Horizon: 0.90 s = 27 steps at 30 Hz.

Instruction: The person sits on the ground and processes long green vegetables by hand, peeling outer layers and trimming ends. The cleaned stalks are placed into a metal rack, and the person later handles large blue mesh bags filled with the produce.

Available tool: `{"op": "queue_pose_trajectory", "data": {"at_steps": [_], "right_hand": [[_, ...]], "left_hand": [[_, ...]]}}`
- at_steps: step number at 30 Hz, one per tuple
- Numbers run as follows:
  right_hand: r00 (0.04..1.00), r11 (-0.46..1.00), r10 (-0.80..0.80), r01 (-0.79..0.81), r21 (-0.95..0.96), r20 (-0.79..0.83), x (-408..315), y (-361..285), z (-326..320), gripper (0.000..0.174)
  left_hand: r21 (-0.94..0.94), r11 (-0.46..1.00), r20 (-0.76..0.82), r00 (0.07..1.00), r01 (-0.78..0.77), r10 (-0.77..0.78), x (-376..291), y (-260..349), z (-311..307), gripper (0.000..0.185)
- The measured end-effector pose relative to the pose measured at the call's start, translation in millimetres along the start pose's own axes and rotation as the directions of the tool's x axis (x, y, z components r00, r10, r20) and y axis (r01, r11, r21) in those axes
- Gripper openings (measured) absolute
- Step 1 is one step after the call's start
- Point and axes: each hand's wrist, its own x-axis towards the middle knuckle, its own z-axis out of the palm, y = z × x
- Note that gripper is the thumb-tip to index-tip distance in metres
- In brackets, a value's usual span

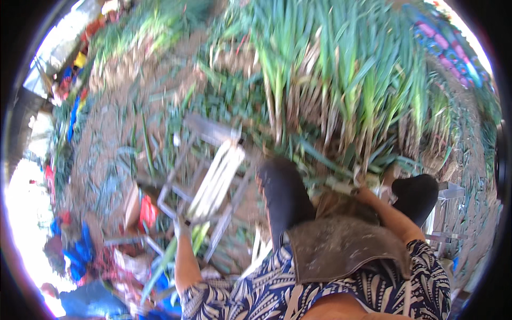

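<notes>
My left hand, blurred and pale, is at the near end of a metal frame stand. Several white peeled leek or large green onion stalks lie slanted on the stand. Green leaves trail below this hand; its grip is unclear. My right hand is between my knees, at the root end of an upright leafy stalk. A pale, blurred thing lies beside its fingers, and what it grips cannot be told. A brown apron covers my lap.
A dense row of unpeeled leek-like plants stands ahead. Cut leaves litter the soil. Another leafy pile is at upper left. Patterned cloth lies at upper right. A red item and blue plastic are at left. A metal stool-like frame stands at right.
</notes>
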Motion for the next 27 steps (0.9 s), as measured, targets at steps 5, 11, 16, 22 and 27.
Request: {"op": "queue_pose_trajectory", "data": {"at_steps": [5, 11, 16, 22, 27], "right_hand": [[0.990, 0.984, 0.090, -0.105, 0.144, 0.109, 3, -59, -38, 0.033], [0.995, 0.986, 0.057, -0.068, 0.150, 0.077, 0, -56, -41, 0.035], [0.998, 0.996, 0.059, -0.058, 0.062, -0.013, 15, -42, -47, 0.035], [0.995, 0.951, 0.084, -0.096, 0.292, 0.053, 25, -85, -89, 0.034], [0.996, 0.952, 0.076, -0.060, 0.302, -0.043, 33, -47, -80, 0.035]], "left_hand": [[0.240, 0.923, 0.031, 0.948, 0.300, -0.316, -51, 81, -69, 0.055], [0.241, 0.880, 0.001, 0.906, 0.410, -0.423, -46, 123, -96, 0.057], [0.036, 0.957, 0.083, 0.953, 0.289, -0.291, -38, 103, -87, 0.053], [-0.788, 0.599, -0.091, 0.936, 0.141, -0.340, -13, 73, -140, 0.033], [-0.578, 0.695, -0.491, 0.862, -0.427, 0.122, -46, 367, -234, 0.023]]}}
